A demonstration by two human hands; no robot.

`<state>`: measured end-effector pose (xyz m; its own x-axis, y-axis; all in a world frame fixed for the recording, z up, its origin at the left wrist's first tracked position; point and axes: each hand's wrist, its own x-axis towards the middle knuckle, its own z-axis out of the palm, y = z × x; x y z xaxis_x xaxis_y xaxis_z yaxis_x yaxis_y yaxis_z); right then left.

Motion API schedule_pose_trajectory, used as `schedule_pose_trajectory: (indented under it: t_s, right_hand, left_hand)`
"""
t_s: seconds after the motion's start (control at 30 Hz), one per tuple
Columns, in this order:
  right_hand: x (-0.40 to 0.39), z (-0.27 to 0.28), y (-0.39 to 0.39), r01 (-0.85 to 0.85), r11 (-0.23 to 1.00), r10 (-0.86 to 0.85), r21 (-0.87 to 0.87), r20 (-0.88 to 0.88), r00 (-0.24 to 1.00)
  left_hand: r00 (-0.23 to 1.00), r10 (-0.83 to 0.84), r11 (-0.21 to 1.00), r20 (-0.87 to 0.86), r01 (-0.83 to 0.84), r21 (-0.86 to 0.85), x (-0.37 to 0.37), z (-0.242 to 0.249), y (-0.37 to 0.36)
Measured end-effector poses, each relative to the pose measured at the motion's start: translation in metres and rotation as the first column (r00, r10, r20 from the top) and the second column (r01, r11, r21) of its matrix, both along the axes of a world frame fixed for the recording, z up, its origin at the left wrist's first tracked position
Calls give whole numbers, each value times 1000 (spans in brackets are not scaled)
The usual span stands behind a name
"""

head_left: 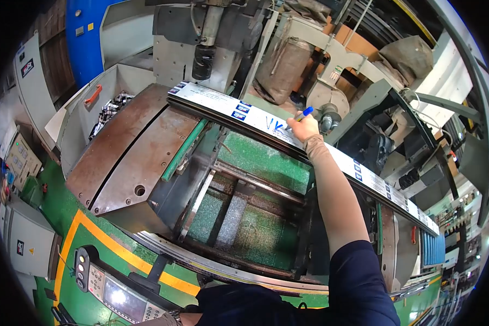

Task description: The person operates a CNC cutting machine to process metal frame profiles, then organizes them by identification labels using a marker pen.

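My right hand [304, 128] is closed around a blue-capped marker [308, 111]. It rests on a long white-topped panel [212, 100], which lies across two brown metal machine beds. Blue handwritten letters [273, 124], like "VK", stand just left of the hand. Small blue printed labels [240, 111] are spaced along the panel. More dark-edged layers show beneath the white top. At the bottom edge, my left hand [156, 321] is mostly cut off near a control panel [117, 293]; its fingers cannot be made out. A wristwatch [175, 316] sits on that wrist.
A brown metal bed [119, 146] supports the panel's left end. Between the beds lies a deep opening with a green floor [266, 160] and metal rails. A machine spindle [204, 60] hangs behind the panel. Metal scraps [111, 113] fill a bin at left.
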<state>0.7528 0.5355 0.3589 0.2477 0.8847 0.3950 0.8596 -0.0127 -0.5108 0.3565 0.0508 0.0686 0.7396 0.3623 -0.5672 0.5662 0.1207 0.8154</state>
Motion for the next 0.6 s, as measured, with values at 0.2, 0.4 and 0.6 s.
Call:
schedule_pose_trajectory:
  t_s: [0.2,0.4,0.6]
  right_hand:
    - [9,-7,-6,-180,970,168,-162,-84,982]
    - [40,31,-49,12,998,-21,-55,-157,987]
    - [138,3,-83,-104,986,162,129,-618,769]
  left_hand:
    - [1000,-22,1000,-6,22,-2,0,3,4]
    - [999,-34,999,-43,34,10,3,11,28]
    - [994,5,998,-110,2,67,0,28,69]
